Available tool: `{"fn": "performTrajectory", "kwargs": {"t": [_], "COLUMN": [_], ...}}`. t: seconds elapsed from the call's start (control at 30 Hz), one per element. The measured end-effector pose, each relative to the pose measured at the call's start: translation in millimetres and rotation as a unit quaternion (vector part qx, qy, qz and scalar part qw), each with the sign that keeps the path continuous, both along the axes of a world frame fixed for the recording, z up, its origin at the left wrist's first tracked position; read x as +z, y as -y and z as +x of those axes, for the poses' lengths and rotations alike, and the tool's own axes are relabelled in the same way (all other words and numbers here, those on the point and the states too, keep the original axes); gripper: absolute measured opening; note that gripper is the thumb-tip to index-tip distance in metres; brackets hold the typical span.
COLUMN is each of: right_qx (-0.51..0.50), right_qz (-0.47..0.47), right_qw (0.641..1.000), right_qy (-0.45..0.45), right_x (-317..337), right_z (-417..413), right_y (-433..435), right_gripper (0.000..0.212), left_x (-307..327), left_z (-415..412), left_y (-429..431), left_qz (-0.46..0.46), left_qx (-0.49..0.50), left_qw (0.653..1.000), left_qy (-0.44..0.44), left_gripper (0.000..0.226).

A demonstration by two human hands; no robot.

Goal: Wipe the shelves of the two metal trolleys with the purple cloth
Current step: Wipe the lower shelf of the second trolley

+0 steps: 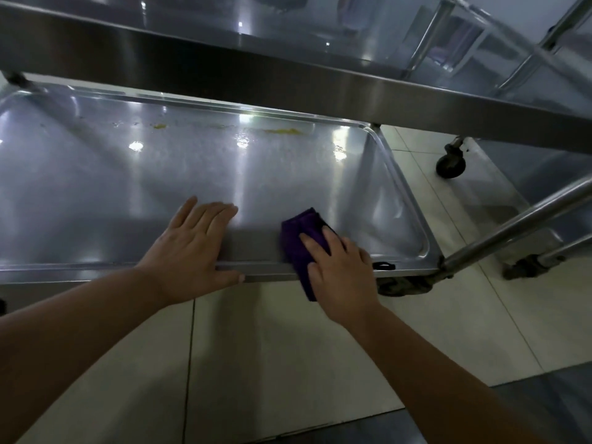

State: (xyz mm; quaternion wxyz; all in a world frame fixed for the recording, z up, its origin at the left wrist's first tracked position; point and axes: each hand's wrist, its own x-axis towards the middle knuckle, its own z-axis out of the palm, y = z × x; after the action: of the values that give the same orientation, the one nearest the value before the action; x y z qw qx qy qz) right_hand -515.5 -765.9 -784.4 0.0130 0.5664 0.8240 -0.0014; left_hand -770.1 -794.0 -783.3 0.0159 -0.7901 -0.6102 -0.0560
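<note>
The lower shelf (128, 174) of a steel trolley fills the middle of the view, under its upper shelf (224, 62). Yellow smears (283, 131) lie along the lower shelf's far edge. My left hand (192, 248) rests flat on the shelf's near rim, fingers straight, thumb under the edge. My right hand (339, 270) presses the folded purple cloth (298, 238) onto the near rim at the shelf's right end; part of the cloth hangs over the edge.
A second trolley's lower shelf (525, 174), tubular rails (519, 225) and black castor (450, 165) stand close on the right. Pale floor tiles (272, 357) lie below the shelf edge. The upper shelf overhangs the far half of the lower one.
</note>
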Motion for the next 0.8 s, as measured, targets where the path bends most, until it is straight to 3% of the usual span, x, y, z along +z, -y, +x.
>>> {"fn": "performTrajectory", "kwargs": {"t": [0.17, 0.3, 0.4, 0.6, 0.8], "right_qx": [-0.099, -0.18, -0.17, -0.176, -0.064], "right_qz": [-0.007, 0.0, -0.027, -0.076, -0.089], "right_qw": [0.992, 0.979, 0.98, 0.981, 0.994], "right_qy": [0.082, 0.099, 0.097, 0.032, 0.022], "right_x": [-0.7, 4.2, 0.0, 1.2, -1.2], "right_z": [83.0, 123.3, 119.1, 76.9, -8.6], "right_y": [-32.5, -56.5, -68.0, -80.4, -82.5], "right_gripper": [0.052, 0.055, 0.057, 0.057, 0.06], "left_x": [-7.9, -8.0, -12.6, -24.4, -22.4], "left_z": [27.6, 17.8, -0.1, -15.4, -19.7], "left_y": [-15.0, -22.6, -21.8, -20.5, -17.4], "left_qz": [0.015, 0.027, 0.024, 0.041, 0.064], "left_qx": [-0.002, 0.011, 0.033, 0.076, 0.087], "left_qw": [1.0, 1.0, 0.999, 0.995, 0.991], "left_qy": [0.002, -0.011, -0.021, 0.042, 0.083], "left_gripper": [0.097, 0.088, 0.08, 0.07, 0.069]}}
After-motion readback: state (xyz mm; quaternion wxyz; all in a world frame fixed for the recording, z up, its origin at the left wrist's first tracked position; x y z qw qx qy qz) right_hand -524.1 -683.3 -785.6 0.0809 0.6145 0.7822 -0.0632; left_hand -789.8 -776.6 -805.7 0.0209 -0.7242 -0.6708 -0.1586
